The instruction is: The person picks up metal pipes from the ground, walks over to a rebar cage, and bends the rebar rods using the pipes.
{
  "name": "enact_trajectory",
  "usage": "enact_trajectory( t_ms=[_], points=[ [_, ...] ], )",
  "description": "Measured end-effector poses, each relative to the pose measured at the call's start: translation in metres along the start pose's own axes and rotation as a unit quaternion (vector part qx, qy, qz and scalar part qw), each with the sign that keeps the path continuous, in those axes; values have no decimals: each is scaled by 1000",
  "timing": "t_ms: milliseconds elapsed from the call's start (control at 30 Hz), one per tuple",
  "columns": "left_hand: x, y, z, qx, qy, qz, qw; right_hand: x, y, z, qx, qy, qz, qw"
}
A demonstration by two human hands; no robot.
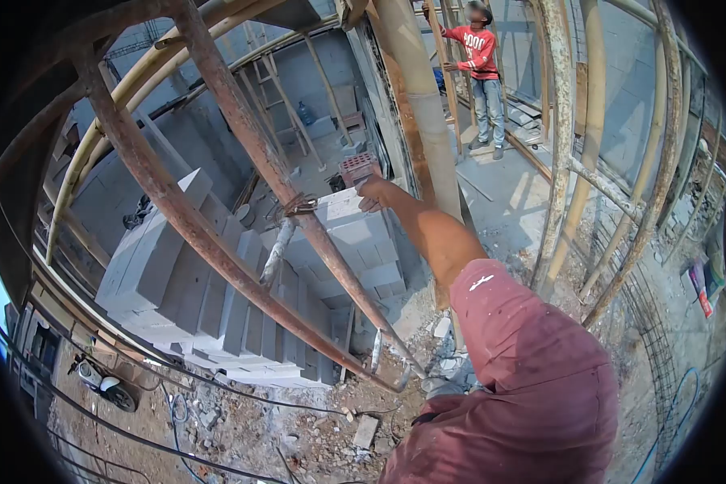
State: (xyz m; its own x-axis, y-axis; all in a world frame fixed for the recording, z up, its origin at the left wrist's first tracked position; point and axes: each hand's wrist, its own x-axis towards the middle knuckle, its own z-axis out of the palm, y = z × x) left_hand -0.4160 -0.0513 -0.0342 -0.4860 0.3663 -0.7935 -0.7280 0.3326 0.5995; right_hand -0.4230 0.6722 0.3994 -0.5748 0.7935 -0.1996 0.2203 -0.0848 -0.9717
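Observation:
My right arm, in a maroon sleeve, stretches forward from the lower right. My right hand (372,194) has bent fingers and looks closed. A small greyish patch shows by it, too unclear to name. Just behind the hand is a red hollow brick (356,167); I cannot tell whether they touch. Below the hand stands a stack of pale blocks (343,234). My left hand cannot be made out; a grey shape (441,388) beside my shirt is unclear.
Rusty scaffold tubes (242,121) cross in front of the blocks. Bamboo poles (585,161) stand at right. A person in a red top (476,50) holds a wooden post at the back. Rubble (366,431), hoses and wire mesh (645,323) lie below; a motorcycle (101,379) stands lower left.

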Motion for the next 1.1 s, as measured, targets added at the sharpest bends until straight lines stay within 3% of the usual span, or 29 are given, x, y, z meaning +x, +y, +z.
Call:
enact_trajectory(
  t_ms=[33,100,167,267,367,567,667,767,833,900,967,1100],
  points=[
    [8,14,21,6,-4,4,1000,31,-7,-7,0,0,-10,1000],
    [21,39,52,16,-3,11,1000,87,-10,-10,-237,-50,30,970],
    [29,56,66,32,6,15,999,105,-16,-5,-232,-45,71,969],
    [32,70,75,33,30,18,999,162,-8,-8,-364,-77,29,928],
    [33,78,84,24,55,17,998,133,-42,-6,-546,-104,-32,831],
    [31,88,92,11,98,18,995,192,-36,9,-531,-81,-77,840],
    [33,96,101,-12,121,31,992,269,-29,25,-574,-100,-85,808],
    [38,106,113,-37,142,38,988,236,-93,49,-468,-69,-62,879],
    [41,115,116,-46,155,44,986,314,-113,78,-370,-113,-62,920],
    [45,120,115,-52,169,50,983,278,-193,107,-216,-78,-79,970],
    [42,119,115,-64,184,52,979,267,-264,135,-46,-124,-144,981],
    [28,105,115,-88,211,48,972,208,-372,186,47,-181,-256,948]
  ],
)
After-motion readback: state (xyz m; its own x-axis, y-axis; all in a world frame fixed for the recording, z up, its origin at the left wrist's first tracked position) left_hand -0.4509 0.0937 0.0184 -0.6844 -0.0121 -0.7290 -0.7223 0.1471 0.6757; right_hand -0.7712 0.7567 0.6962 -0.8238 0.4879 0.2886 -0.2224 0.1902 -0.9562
